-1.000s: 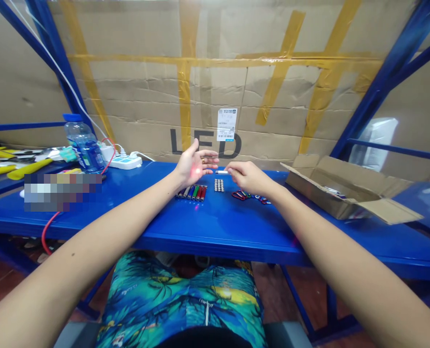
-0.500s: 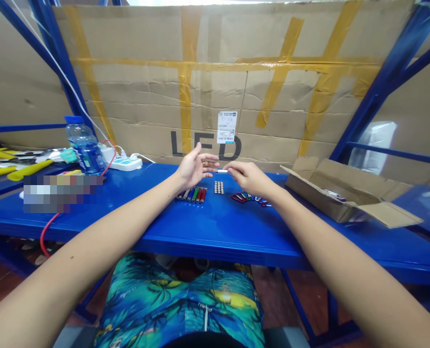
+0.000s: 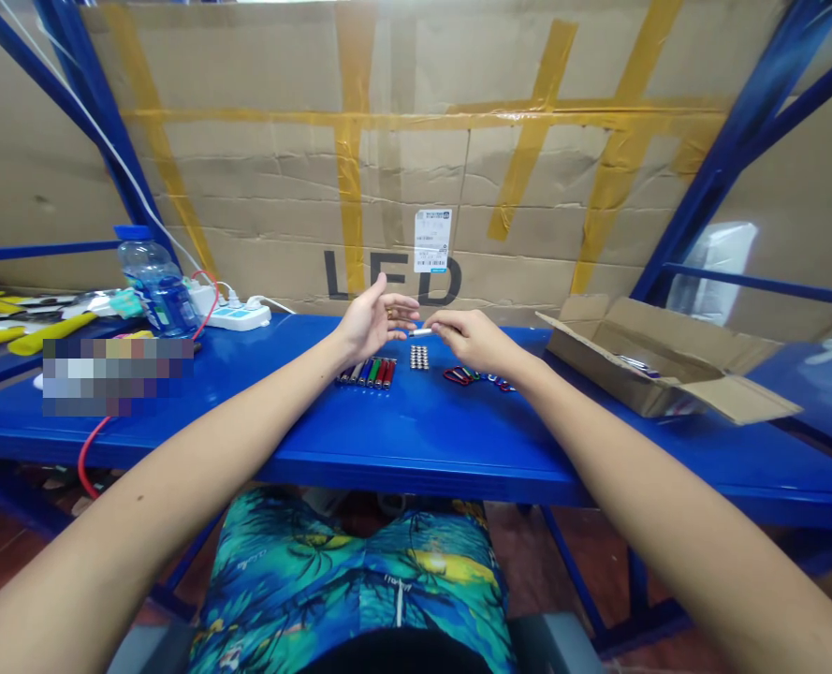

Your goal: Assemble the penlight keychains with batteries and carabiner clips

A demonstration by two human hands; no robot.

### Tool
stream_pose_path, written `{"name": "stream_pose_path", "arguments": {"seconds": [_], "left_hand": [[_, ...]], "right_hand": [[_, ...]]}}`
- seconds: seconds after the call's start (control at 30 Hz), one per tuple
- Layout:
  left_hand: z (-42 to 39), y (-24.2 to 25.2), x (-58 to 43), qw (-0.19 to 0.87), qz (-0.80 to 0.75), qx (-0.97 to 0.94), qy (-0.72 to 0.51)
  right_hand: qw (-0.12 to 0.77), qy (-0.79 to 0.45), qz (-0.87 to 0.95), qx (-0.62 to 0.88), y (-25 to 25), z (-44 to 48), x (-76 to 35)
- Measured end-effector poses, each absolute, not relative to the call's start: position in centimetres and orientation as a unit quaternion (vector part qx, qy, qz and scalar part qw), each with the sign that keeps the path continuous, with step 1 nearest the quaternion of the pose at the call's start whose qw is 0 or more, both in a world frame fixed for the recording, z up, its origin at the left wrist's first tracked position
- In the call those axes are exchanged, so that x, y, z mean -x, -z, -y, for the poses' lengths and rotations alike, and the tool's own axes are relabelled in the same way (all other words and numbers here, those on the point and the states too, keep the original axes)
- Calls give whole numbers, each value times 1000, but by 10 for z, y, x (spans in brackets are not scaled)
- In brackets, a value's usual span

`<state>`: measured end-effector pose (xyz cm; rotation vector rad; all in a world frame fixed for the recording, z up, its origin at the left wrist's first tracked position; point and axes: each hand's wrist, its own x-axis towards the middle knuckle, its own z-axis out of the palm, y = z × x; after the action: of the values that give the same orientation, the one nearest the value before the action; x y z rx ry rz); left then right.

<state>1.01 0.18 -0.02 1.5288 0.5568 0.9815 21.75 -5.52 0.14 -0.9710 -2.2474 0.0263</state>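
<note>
My right hand (image 3: pixel 468 339) pinches a small whitish-silver tube (image 3: pixel 421 332) between thumb and fingertips, its free end pointing left. Close by on the left, my left hand (image 3: pixel 379 316) is open, palm turned inward and fingers spread toward the tube; whether a fingertip touches it I cannot tell. Below the left hand lies a row of metallic coloured tubes (image 3: pixel 373 373) in red, green, blue and silver, partly covered by the wrist. Small round metal pieces (image 3: pixel 419 357) stand in a neat grid beneath the held tube. Coloured carabiners (image 3: pixel 461 375) lie under my right hand, some hidden by it.
An open cardboard box (image 3: pixel 640 374) with metallic items stands at the right of the blue table (image 3: pixel 416 431). On the left are a plastic bottle (image 3: pixel 153 285), a white power strip (image 3: pixel 241 315) and yellow-handled tools (image 3: pixel 51 335). A large cardboard sheet (image 3: pixel 275 187) rises behind.
The view has shifted slightly. My right hand still holds the silver tube, whose left end now dips a little lower. My left hand stays open beside it.
</note>
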Motion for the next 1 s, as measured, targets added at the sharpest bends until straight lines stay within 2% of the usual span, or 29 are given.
{"name": "stream_pose_path", "arguments": {"seconds": [1.0], "left_hand": [[-5, -3, -7, 543, -242, -695, -403]], "right_hand": [[407, 11, 821, 401, -9, 58, -218]]}}
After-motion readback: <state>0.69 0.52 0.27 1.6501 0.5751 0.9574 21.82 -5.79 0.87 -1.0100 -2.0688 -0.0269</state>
